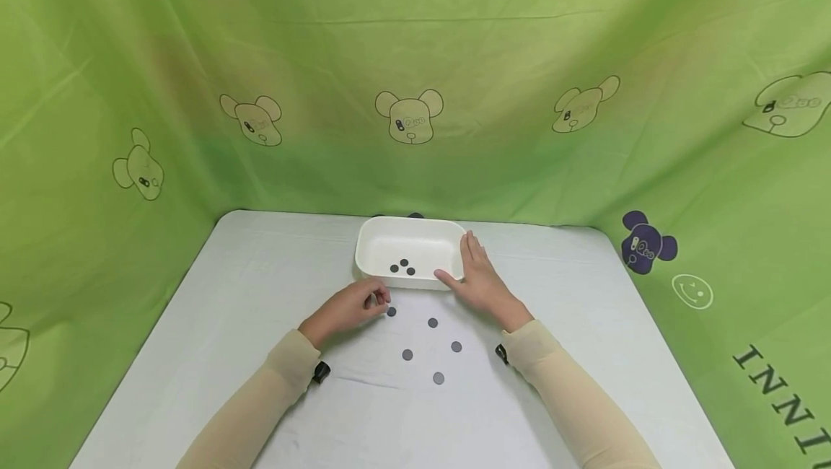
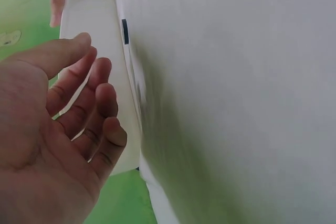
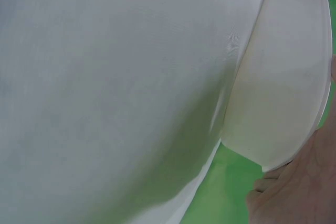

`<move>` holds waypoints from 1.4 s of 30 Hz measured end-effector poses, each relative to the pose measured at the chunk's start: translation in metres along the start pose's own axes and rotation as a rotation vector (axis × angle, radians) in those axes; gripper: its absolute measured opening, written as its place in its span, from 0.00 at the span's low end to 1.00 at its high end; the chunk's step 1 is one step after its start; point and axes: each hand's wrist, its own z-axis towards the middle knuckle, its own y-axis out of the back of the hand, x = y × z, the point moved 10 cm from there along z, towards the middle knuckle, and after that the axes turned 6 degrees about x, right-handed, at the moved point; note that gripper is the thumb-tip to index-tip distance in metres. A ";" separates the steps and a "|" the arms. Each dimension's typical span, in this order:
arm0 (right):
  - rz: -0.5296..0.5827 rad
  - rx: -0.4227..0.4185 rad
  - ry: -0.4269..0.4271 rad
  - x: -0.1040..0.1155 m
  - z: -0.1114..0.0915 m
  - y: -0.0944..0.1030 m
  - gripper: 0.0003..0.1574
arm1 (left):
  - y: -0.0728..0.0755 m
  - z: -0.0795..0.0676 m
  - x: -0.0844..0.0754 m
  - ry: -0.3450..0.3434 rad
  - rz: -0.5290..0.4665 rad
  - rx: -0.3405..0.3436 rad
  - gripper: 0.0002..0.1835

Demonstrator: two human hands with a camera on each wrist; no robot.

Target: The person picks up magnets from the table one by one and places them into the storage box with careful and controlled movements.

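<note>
A white rectangular box (image 1: 402, 283) with rounded corners stands at the far side of the table, and three small dark discs (image 1: 404, 263) lie inside it. My right hand (image 1: 483, 283) holds its right end, fingers along the outside and thumb over the near rim. Just in front of the box's left part is my left hand (image 1: 353, 304), fingers loosely curled, nothing visible between thumb and fingertips in the left wrist view. A dark disc (image 1: 392, 312) lies on the table right by the left fingertips. In the right wrist view, the box's side wall (image 3: 281, 72) shows beside the right hand.
Several more dark discs (image 1: 433, 322) are scattered on the white-covered table (image 1: 260, 267) between the forearms. Green printed curtains (image 1: 337, 166) hang behind and on both sides. Small black devices (image 1: 321, 371) sit at both wrists.
</note>
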 end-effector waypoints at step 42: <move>0.014 -0.010 0.011 -0.001 -0.001 -0.001 0.74 | -0.013 0.007 -0.014 0.006 0.354 0.015 0.07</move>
